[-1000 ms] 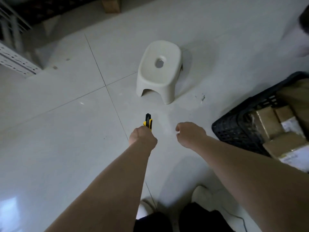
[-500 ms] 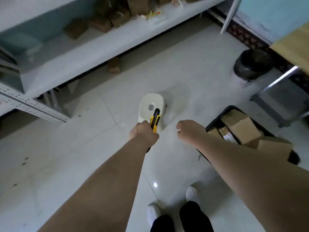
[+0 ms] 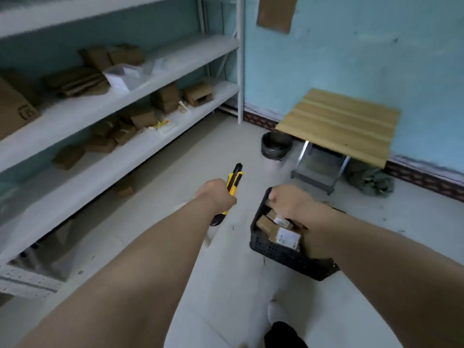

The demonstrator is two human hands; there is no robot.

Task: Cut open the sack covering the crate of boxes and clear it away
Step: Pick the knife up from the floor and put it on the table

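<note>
Three shelves (image 3: 125,101) of cardboard cartons fill the left of the frame. At centre the left hand (image 3: 216,197) grips a yellow utility knife (image 3: 234,179), its tip pointing up and away. Whether the blade is out is too blurred to tell. Just right, the right hand (image 3: 288,199) is clenched on nothing, seen over the black crate (image 3: 276,252), whose boxes (image 3: 283,232) lie uncovered. No sack covers it. A crumpled greenish heap (image 3: 371,182) at right, beside the wooden table (image 3: 339,124), may be the sack. Walking with an exposed blade could nick the near right hand. Half a second ago the view pointed lower and showed a white stool; the hands' poses match.
</note>
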